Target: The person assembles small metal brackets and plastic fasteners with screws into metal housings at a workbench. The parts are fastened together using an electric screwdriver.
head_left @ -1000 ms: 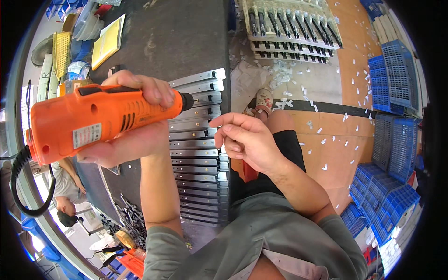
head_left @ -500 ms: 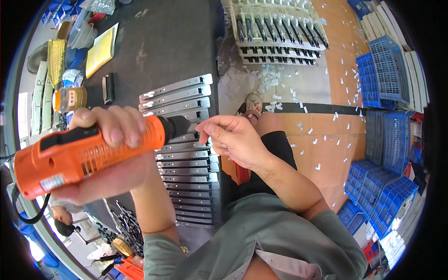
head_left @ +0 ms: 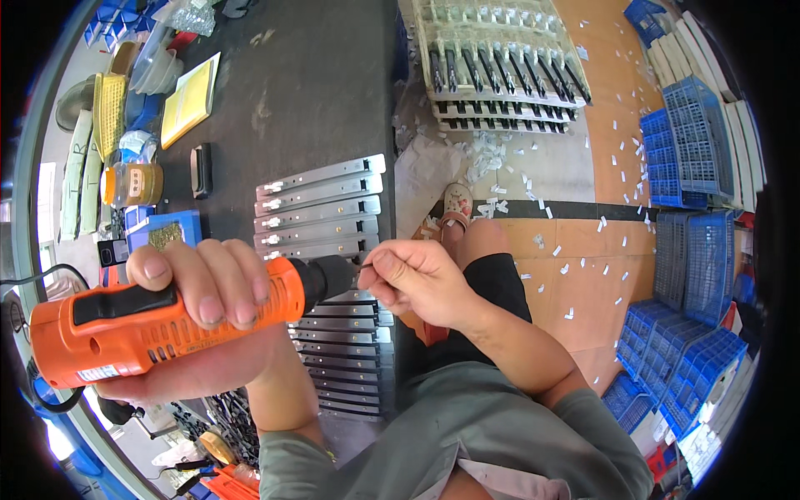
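My left hand (head_left: 204, 292) is wrapped round an orange corded electric screwdriver (head_left: 108, 333), held level above the bench with its black nose (head_left: 329, 279) toward the right. Close against that nose is my right hand (head_left: 421, 279), thumb and forefinger pinched at a thin dark tip (head_left: 365, 267). Whether that tip is the bit or a small part is too small to tell. Under the tool lies a row of metal drawer slides (head_left: 321, 204), side by side along the bench's right edge. The tool and my hands hide several of them.
On the dark bench (head_left: 308, 92) are a blue tray of small brass-coloured pieces (head_left: 171, 233), a black case (head_left: 201, 171), a jar (head_left: 133, 183) and a yellow booklet (head_left: 190, 100). Racks of dark slides (head_left: 504, 71) stand beyond. Blue crates (head_left: 700, 137) line the right; paper scraps litter the floor.
My right hand's fingers have closed to a pinch at the tool's nose. The tool has shifted slightly right and down in view. The blue tray of small pieces now shows behind my left hand.
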Demonstrator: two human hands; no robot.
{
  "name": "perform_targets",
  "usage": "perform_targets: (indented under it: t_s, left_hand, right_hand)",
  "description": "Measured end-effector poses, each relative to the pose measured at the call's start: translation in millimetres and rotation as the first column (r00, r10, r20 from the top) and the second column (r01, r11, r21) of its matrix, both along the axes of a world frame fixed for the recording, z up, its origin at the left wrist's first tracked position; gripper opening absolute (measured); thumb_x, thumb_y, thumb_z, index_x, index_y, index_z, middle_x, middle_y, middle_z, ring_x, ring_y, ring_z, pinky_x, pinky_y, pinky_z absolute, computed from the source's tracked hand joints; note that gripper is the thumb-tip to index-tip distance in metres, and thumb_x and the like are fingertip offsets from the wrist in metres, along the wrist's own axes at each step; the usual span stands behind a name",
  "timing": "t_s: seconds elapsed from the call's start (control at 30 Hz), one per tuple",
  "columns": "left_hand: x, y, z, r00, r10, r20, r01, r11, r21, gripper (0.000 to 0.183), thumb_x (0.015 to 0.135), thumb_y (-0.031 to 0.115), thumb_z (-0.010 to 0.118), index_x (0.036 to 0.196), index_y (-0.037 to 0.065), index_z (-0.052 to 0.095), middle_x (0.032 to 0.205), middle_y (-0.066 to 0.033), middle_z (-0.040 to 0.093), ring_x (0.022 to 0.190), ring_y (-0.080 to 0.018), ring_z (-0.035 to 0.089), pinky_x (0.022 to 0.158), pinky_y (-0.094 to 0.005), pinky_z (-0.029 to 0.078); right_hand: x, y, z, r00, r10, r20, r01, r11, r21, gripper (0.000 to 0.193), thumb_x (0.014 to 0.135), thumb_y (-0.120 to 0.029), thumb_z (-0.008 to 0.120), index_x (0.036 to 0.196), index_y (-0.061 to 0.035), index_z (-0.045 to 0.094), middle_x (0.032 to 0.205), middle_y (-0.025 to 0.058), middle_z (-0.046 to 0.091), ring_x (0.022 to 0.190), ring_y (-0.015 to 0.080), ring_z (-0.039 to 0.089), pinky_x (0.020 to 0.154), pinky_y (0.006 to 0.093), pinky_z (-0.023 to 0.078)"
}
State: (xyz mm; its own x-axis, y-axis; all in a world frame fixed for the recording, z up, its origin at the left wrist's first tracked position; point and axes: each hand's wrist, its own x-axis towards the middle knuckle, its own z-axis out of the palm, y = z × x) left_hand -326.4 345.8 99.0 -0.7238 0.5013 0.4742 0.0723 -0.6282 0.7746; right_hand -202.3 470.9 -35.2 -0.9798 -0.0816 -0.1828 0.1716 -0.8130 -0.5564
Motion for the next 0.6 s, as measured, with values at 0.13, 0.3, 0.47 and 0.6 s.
perform_targets:
  t_s: [0.13,0.3,0.47,0.6]
  left_hand:
    - [-8,6,-1,1.000,-0.007,0.002,0.007,1.000,0.001,0.097,0.076,0.088,0.042,0.116,0.001,0.051,0.078,-0.0039,0.056,0.057,-0.0149,0.051,0.054,-0.0307,0.040]
    - [-38,32,-23,0.987,0.130,-0.090,-0.134,0.990,-0.040,0.110,0.065,0.098,0.034,0.111,0.000,0.056,0.072,-0.0081,0.055,0.057,-0.0197,0.052,0.055,-0.0343,0.043]
    - [-56,41,-49,0.975,0.221,0.015,-0.219,0.971,-0.096,0.113,0.059,0.102,0.031,0.097,-0.001,0.057,0.065,-0.0116,0.054,0.054,-0.0218,0.051,0.054,-0.0358,0.044]
    - [-51,45,-49,0.969,0.245,0.036,-0.237,0.959,-0.155,0.104,0.062,0.098,0.034,0.097,0.004,0.061,0.067,-0.0070,0.050,0.052,-0.0193,0.045,0.053,-0.0329,0.037]
  right_hand:
    - [-7,5,11,0.999,0.041,0.024,-0.038,0.995,-0.096,0.036,0.104,-0.031,0.046,0.111,0.0022,0.060,0.072,0.0028,0.054,0.054,0.0047,0.036,0.047,0.0199,0.028]
    - [-12,23,-8,0.961,0.028,0.275,0.058,0.952,-0.300,0.033,0.099,-0.018,0.047,0.123,0.0034,0.056,0.078,0.0105,0.058,0.053,0.0056,0.036,0.047,0.0216,0.030]
    - [-4,21,-10,0.977,-0.034,0.209,0.084,0.967,-0.238,0.039,0.094,-0.007,0.037,0.127,0.0067,0.053,0.087,0.0164,0.064,0.054,0.0056,0.034,0.048,0.0200,0.029]
    - [-2,22,-10,0.974,-0.044,0.220,0.099,0.965,-0.244,0.036,0.097,-0.007,0.038,0.126,0.0063,0.054,0.087,0.0157,0.064,0.055,0.0051,0.035,0.049,0.0193,0.029]
